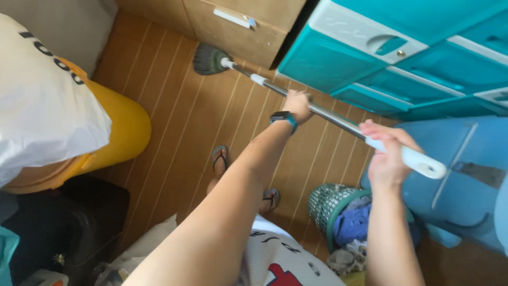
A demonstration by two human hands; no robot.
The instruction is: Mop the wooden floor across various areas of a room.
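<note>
Broom point(317, 108) is held by both hands: the left hand point(297, 105) is clamped round the metal shaft partway down, and the right hand point(385, 153) is closed on the white grip near the top end. The hands are set apart along the shaft. The broom head point(209, 58) is pressed to the wood floor point(174, 122) at 11 o'clock, just beside the base of the wooden cabinet point(238, 26).

Several slips can be judged likely. The head is close against the cabinet, so a hard push could knock it into the wood or jam the bristles under the edge. The teal drawer unit point(402, 47) at 1 o'clock stands near the shaft; a wide swing could strike it. The yellow bin point(119, 132) at 9 o'clock could be tipped by a backstroke. The green basket point(330, 204) of clothes at 5 o'clock sits just under the right hand, and the grip end could catch it. The feet in flip-flops point(219, 157) are near the sweeping path, so they could be hit or dust swept over them.

A white bag point(42, 106) with dark lettering is draped at 9 o'clock, over the bin. Small plates on the teal drawers are seen at 1 o'clock, too small to be read.
</note>
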